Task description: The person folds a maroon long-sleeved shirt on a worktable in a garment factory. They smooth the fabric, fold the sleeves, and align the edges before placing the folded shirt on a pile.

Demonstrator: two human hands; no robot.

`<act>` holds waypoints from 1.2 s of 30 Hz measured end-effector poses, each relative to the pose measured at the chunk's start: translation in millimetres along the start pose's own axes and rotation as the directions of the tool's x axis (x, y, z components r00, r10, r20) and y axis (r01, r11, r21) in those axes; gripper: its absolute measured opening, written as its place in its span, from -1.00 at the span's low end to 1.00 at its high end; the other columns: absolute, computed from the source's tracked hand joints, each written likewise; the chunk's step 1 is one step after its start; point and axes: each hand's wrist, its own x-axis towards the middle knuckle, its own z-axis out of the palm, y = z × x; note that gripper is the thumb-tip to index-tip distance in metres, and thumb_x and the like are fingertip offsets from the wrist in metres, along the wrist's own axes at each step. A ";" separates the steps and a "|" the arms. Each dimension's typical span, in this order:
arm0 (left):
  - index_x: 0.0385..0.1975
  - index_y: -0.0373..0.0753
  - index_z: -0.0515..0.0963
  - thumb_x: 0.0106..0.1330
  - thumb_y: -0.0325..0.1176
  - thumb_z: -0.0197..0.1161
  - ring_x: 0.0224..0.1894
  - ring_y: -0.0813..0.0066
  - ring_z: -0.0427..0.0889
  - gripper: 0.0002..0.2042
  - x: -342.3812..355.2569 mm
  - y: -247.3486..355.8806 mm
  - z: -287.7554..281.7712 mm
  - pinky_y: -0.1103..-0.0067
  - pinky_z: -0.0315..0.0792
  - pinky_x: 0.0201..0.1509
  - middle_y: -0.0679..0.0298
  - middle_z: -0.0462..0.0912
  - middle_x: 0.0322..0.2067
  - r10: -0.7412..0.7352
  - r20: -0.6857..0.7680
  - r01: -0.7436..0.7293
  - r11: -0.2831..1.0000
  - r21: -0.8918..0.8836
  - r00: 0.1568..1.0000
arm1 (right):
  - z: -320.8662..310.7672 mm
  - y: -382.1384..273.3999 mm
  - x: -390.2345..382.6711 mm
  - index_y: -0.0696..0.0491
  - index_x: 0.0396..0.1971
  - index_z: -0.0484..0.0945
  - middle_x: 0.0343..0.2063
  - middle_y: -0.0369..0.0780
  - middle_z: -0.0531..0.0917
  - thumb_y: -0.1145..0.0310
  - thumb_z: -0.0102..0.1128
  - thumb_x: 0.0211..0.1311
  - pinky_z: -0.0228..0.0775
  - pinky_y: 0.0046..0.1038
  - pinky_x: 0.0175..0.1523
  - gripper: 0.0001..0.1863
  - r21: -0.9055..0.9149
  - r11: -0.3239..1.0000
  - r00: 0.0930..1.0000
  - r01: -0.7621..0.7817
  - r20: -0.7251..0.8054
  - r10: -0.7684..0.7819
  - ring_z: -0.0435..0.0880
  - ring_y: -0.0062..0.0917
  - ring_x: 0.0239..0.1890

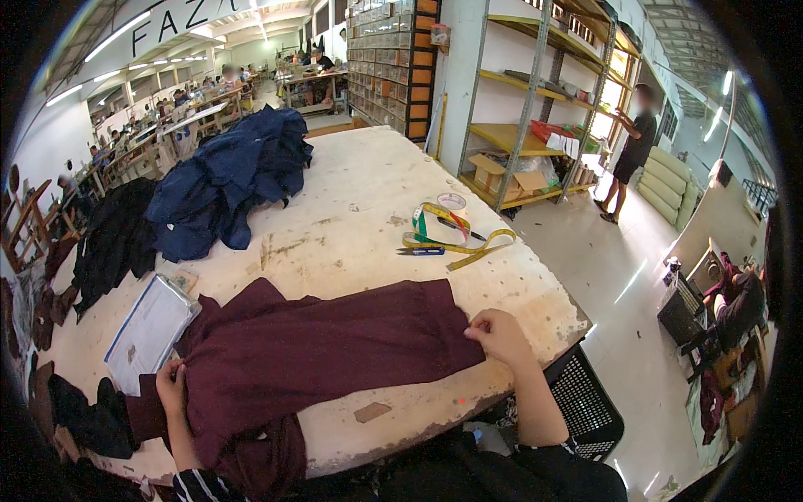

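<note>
A maroon long-sleeved top (335, 339) lies spread sideways across the near part of the table, partly folded, with some of its cloth hanging over the front edge. At its right end my right hand (500, 336) pinches the hem corner between thumb and fingers. My left hand (173, 386) is closed on the cloth at the left end, beside a sleeve. Just beyond that hand, a clear plastic sleeve with papers (150, 326) lies partly against the top. Past the cloth are a yellow tape measure (481, 247), blue-handled thread snips (421, 251) and a tape roll (452, 201).
Navy garments (230, 180) are heaped at the table's far left, with black garments (121, 234) beside them. A black plastic crate (585, 402) stands below the table's right corner. Metal shelving (535, 109) rises beyond; a person (633, 138) stands farther right.
</note>
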 end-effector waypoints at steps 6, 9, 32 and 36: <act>-0.34 -0.35 0.56 0.17 -0.48 0.22 -0.26 0.43 0.55 -0.89 -6.7 19.2 3.4 0.56 0.37 -0.07 0.20 0.60 -0.37 0.078 -0.101 -0.062 0.986 0.157 0.992 | -14.3 2.2 -9.3 0.09 -0.40 0.45 -0.37 -0.33 0.56 0.36 0.04 0.24 0.26 -0.60 -0.09 -0.89 0.837 0.470 0.943 0.280 -0.333 0.031 0.44 -0.64 -0.31; -0.33 -0.35 0.57 0.17 -0.50 0.21 -0.26 0.42 0.55 -0.89 -6.8 22.6 1.5 0.55 0.38 -0.07 0.18 0.60 -0.37 -0.005 -0.090 0.012 0.997 0.071 0.996 | -17.5 -37.4 -8.4 0.11 -0.37 0.43 -0.30 -0.24 0.55 0.38 0.03 0.23 0.24 -0.60 -0.03 -0.89 0.688 0.535 0.834 0.491 -0.548 -0.060 0.44 -0.62 -0.27; -0.34 -0.32 0.60 0.12 -0.40 0.27 -0.27 0.33 0.56 -0.84 -8.3 4.9 -0.4 0.50 0.38 -0.08 0.13 0.61 -0.37 0.001 -0.146 0.005 0.999 0.042 0.989 | 52.6 -2.6 113.8 0.18 -0.45 0.57 -0.44 -0.02 0.61 0.15 0.34 -0.11 0.41 -0.26 -0.20 -0.63 -0.258 0.963 0.992 -0.084 -0.115 0.056 0.58 -0.17 -0.30; -0.37 -0.29 0.60 0.13 -0.41 0.25 -0.23 0.35 0.51 -0.87 -5.5 29.0 5.0 0.52 0.34 -0.07 0.17 0.60 -0.39 0.097 -0.255 -0.086 0.995 0.053 0.962 | 48.7 26.4 126.1 0.18 -0.47 0.56 -0.49 -0.11 0.61 0.22 0.29 -0.02 0.38 -0.35 -0.27 -0.71 0.123 0.992 0.956 -0.033 -0.286 0.067 0.58 -0.34 -0.38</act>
